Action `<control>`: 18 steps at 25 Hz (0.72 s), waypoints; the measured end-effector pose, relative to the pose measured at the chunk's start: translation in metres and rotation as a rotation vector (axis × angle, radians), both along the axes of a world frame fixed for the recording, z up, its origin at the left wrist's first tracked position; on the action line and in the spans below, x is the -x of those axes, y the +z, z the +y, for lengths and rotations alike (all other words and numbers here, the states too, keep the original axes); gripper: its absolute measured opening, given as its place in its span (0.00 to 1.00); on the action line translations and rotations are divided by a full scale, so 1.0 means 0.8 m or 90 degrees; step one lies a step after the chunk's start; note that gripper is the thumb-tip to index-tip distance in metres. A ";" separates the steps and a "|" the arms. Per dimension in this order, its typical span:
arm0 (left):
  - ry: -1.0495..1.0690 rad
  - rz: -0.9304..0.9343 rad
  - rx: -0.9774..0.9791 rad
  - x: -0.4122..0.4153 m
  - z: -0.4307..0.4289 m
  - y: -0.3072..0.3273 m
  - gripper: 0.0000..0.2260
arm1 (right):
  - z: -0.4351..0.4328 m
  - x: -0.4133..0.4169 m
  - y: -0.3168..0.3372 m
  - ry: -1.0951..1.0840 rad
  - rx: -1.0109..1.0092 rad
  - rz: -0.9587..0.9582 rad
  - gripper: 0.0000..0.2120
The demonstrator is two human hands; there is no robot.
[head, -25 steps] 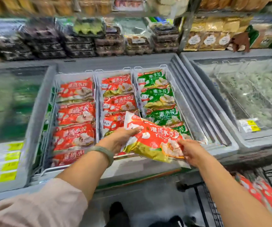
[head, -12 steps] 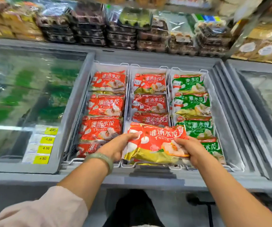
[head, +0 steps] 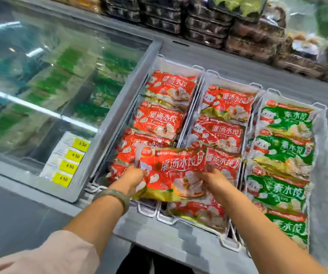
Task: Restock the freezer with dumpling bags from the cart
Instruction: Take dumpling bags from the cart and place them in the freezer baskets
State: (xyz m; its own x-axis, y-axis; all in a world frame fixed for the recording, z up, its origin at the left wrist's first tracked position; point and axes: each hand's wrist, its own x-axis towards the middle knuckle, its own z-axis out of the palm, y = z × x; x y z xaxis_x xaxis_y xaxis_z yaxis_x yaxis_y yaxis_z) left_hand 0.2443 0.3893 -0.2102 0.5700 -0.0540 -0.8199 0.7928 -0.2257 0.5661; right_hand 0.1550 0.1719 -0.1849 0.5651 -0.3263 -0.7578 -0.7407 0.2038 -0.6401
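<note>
I hold a red dumpling bag (head: 174,171) over the open freezer (head: 165,237), above the near end of the left and middle wire baskets. My left hand (head: 132,177) grips its left edge and my right hand (head: 213,179) grips its right edge. Below it, the left basket (head: 139,209) and the middle basket (head: 160,217) hold rows of red bags (head: 218,133). The right basket holds green dumpling bags (head: 283,149). The cart is out of view.
A shut glass-lidded freezer section (head: 40,91) lies to the left, with yellow 4.50 price labels (head: 68,161) on its near corner. Stacked dark food trays (head: 208,22) line the shelf behind the freezer. My shoe shows on the floor below.
The bag has moved left, from the middle basket's near end to over the divide between the left and middle baskets. The view has swung left and closer; both hands keep their grip.
</note>
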 end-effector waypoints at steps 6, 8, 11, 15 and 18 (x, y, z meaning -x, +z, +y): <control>0.004 -0.030 -0.169 -0.038 0.027 -0.029 0.22 | 0.035 -0.037 -0.021 0.201 -0.064 0.029 0.08; -0.101 -0.050 -0.312 -0.041 0.040 -0.032 0.30 | 0.050 -0.037 -0.037 0.270 -0.150 0.088 0.08; -0.284 -0.045 -0.475 -0.033 0.039 -0.017 0.33 | 0.072 -0.029 -0.038 0.400 -0.213 0.202 0.12; -0.320 -0.005 -0.454 -0.027 0.024 -0.010 0.26 | 0.076 -0.020 -0.040 0.384 -0.130 0.204 0.19; -0.307 0.012 -0.396 -0.018 0.019 -0.005 0.26 | 0.064 -0.017 -0.034 0.328 -0.114 0.193 0.17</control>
State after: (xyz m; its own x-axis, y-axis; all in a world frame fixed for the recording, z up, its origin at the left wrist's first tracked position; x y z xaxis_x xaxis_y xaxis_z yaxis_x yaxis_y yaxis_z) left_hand 0.2585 0.4041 -0.2140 0.5856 0.1803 -0.7903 0.5347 -0.8187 0.2095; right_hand 0.1686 0.2234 -0.2120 0.3677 0.0779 -0.9267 -0.9156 -0.1441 -0.3754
